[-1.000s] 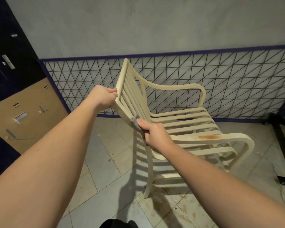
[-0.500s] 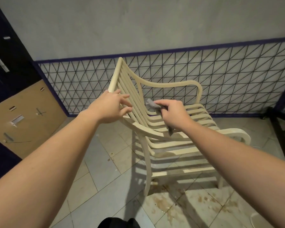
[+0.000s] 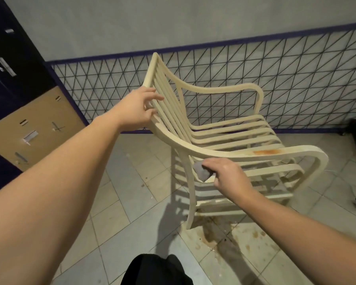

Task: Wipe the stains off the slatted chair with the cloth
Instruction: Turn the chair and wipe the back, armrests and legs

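Far left of the left hand, a dark cabinet (image 3: 10,64) with a brown cardboard panel (image 3: 35,128) leaning against it. Now the left hand (image 3: 136,111) itself: fingers loosely spread, steadying the outer edge of the backrest of the cream slatted chair (image 3: 220,138), thumb and fingertips against the rail rather than wrapped round it. The chair stands on the tiled floor (image 3: 119,202), just in front of both hands, its back toward the left hand and its seat running off to the right. Below the near armrest, the right hand (image 3: 226,175) pinches a small grey cloth (image 3: 201,172), bunched up and pressed to the chair's side frame where the rear leg meets the seat. Just beyond the right hand, up on the armrest, an orange-brown stain (image 3: 267,152) sits unwiped. Under that hand, brown splotches (image 3: 232,233) mark the floor by the chair leg. Behind it all, a wire mesh fence (image 3: 296,79) runs along the grey wall
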`<state>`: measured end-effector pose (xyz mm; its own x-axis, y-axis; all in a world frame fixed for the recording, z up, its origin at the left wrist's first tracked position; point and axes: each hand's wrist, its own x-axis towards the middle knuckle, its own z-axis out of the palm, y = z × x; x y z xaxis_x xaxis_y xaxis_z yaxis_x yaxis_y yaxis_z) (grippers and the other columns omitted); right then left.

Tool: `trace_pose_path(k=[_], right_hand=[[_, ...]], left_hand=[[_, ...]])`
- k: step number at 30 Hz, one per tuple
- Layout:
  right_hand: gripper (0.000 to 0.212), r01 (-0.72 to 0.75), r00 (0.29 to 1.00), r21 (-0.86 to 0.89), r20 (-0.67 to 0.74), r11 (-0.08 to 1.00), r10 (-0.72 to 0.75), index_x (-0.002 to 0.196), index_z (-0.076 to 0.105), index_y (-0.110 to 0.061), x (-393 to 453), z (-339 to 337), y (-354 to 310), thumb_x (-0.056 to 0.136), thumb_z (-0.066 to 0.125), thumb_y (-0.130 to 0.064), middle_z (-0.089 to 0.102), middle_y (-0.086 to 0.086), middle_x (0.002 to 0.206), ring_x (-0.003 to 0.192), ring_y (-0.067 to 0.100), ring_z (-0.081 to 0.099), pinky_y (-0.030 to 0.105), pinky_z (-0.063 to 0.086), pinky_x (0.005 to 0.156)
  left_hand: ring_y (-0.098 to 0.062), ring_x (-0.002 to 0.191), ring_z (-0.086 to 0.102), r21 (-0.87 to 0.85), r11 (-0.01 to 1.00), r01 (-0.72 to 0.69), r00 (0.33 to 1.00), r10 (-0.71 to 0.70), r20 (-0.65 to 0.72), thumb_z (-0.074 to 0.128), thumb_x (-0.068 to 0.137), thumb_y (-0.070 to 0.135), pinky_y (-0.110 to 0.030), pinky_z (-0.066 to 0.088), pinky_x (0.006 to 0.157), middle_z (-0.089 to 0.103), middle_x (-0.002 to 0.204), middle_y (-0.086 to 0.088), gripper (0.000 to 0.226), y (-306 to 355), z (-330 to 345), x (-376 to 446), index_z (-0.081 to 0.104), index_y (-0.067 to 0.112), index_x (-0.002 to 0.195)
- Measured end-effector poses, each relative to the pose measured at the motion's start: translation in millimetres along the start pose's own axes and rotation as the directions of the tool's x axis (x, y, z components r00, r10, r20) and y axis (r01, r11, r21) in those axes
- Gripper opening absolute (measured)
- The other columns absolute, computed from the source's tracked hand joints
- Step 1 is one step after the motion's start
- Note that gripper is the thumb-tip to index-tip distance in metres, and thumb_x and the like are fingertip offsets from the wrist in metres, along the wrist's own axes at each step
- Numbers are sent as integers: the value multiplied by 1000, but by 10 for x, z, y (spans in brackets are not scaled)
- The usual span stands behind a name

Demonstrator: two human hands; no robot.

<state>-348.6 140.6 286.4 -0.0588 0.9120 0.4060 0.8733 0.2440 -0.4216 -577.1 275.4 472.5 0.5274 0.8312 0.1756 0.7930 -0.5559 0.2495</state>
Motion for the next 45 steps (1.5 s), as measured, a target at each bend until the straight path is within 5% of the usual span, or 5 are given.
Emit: trace_pose_path(k=[21, 28, 32, 40, 45], right_hand=[[24, -218, 970, -288, 40, 932, 240, 112, 70, -27, -127, 1021, 138, 89, 67, -21, 62, 3, 95, 74, 31, 65, 35, 54, 60], [24, -33, 838, 13, -545, 999, 34, 102, 79, -21, 232, 948, -294, 81, 79, -12, 62, -2, 76, 56, 19, 57, 23, 48, 52], [23, -229, 892, 39, -391, 973, 226, 98, 79, -26, 125, 1209, -218, 78, 81, -14, 61, -1, 75, 57, 22, 57, 28, 53, 53], [22, -861, 189, 507, 379, -33, 906, 92, 64, 0, -649, 1641, -48, 95, 60, -21, 60, 4, 72, 73, 22, 58, 29, 49, 67], [16, -624, 184, 644, 671, -443, 718, 111, 62, -5, -242, 1724, -233, 100, 55, -16, 67, 7, 92, 87, 17, 67, 24, 57, 71]], left_hand=[[-18, 157, 2, -164, 984, 64, 997, -70, -30, 43, 103, 9, -47, 22, 125, 27, 165, 9, 49, -96, 141, -11, 51, 30, 147], [-18, 157, 4, -142, 988, 56, 996, -65, -62, 40, 101, 8, -45, 17, 127, 29, 164, 10, 52, -115, 164, -5, 58, 37, 140], [-19, 157, 4, -133, 990, 56, 997, -63, -53, 39, 101, 7, -44, 19, 125, 28, 164, 10, 52, -93, 158, -8, 61, 39, 136], [-19, 157, 6, -115, 992, 53, 995, -61, -73, 38, 100, 8, -42, 14, 127, 30, 164, 10, 52, -120, 195, -5, 64, 40, 132], [-22, 157, 6, -67, 997, 45, 997, -49, -56, 37, 102, 9, -43, 13, 127, 29, 165, 6, 50, -121, 188, 2, 63, 38, 135]])
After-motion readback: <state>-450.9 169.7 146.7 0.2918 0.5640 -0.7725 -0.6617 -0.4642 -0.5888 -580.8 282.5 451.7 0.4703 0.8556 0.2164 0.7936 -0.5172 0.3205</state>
